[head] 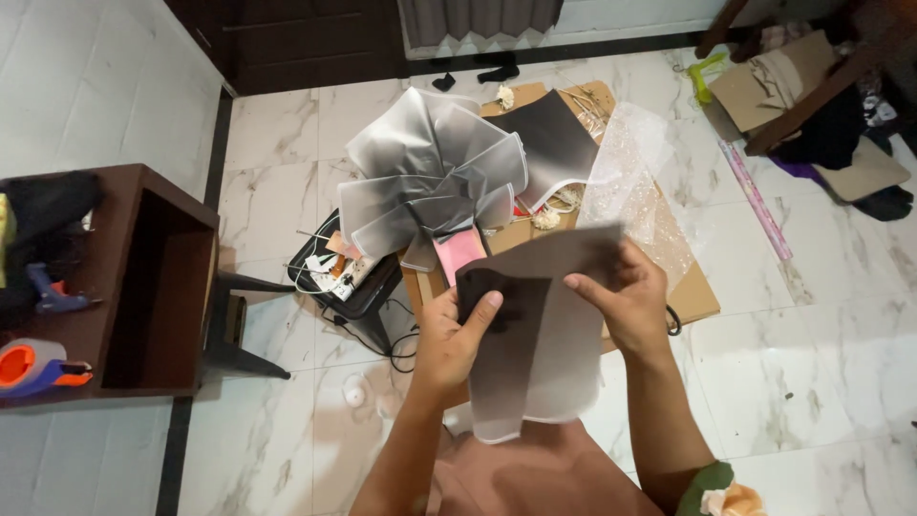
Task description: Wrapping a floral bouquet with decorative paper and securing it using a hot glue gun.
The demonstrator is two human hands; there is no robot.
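Pretty messy setup. The floor (pixel 793 382) is white marble-look tile with grey veins. Flat on it lies a big piece of brown cardboard (pixel 693 291), and that carries a heap of folded grey-to-black gradient paper sheets (pixel 435 177), a crinkly clear plastic wrap (pixel 630 172) and a pink sheet (pixel 457 256). Just beside the cardboard's left edge sits a black tray (pixel 368 287) full of small bits, with a black cable (pixel 387 339) trailing from it. A long pinkish roll (pixel 755 201) lies further right, near more cardboard scraps (pixel 864 172).
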